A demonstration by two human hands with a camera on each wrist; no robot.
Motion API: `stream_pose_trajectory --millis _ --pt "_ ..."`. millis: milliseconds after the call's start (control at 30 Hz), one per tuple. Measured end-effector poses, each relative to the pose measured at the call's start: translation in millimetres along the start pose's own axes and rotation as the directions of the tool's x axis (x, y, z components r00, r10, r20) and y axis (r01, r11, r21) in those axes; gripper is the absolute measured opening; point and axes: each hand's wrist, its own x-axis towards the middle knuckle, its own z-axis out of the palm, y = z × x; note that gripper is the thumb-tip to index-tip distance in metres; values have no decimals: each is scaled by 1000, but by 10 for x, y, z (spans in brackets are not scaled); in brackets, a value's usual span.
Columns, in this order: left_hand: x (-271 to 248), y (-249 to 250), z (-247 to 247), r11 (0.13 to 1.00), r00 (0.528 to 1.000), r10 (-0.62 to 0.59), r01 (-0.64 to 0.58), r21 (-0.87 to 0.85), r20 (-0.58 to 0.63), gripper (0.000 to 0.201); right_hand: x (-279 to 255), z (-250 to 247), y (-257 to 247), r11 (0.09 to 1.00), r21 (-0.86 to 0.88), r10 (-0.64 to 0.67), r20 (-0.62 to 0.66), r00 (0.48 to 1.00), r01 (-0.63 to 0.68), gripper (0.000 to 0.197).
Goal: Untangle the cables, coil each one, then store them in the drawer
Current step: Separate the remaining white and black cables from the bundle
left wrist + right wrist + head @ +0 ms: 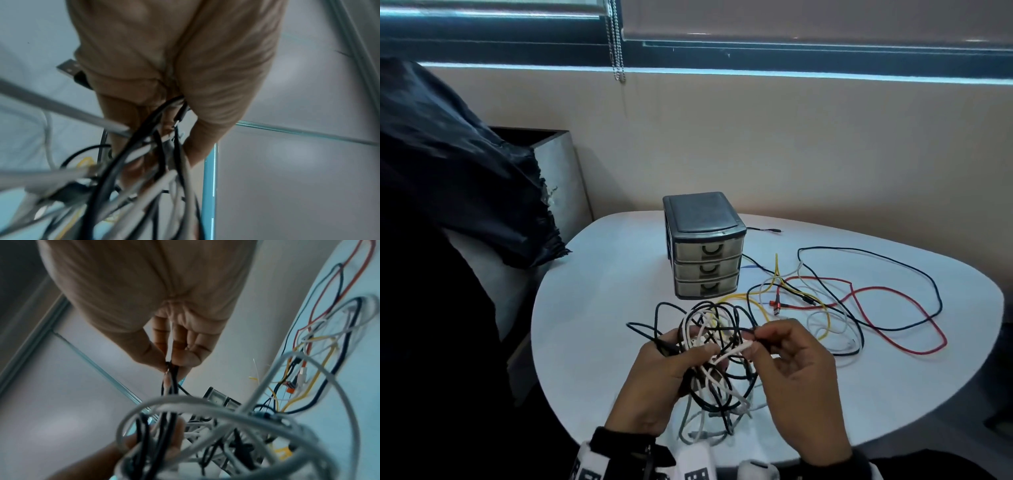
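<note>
The tangle of black and white cables [710,356] hangs between both hands above the near edge of the white table [592,308], part of it trailing down onto the tabletop; the left hand [664,380] has its fingers curled round a bunch of the strands, a USB plug [68,68] poking out beside its knuckles; the right hand [796,373] pinches a black cable end between thumb and fingertips [185,358] just right of the knot, touching it. A second, looser spread of cables [835,305] lies flat toward the right edge of the table, well apart from the hands: one red, one yellow, one dark blue, and pale ones whose number I cannot tell. One small drawer unit [705,246] stands near the far edge, beyond the tangle, with three drawers, all pushed in; one more thin black lead [765,229] lies just to its right.
</note>
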Motion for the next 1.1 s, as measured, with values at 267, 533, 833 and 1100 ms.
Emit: stream_pose_trajectory --millis 267,533,833,1100 --pt "36 13 37 976 998 38 -48 -213 -49 11 -104 56 33 948 -266 -146 129 981 176 18" --pt "67 -42 23 968 993 106 -94 -232 43 48 -53 97 60 946 -306 -13 294 956 107 16" --pt "72 -62 -26 962 993 97 -75 -262 69 43 -40 90 -29 987 -153 85 319 944 -37 23" --pt "52 -51 -35 952 983 151 -117 -284 103 40 -50 127 -70 966 -255 29 273 962 44 14"
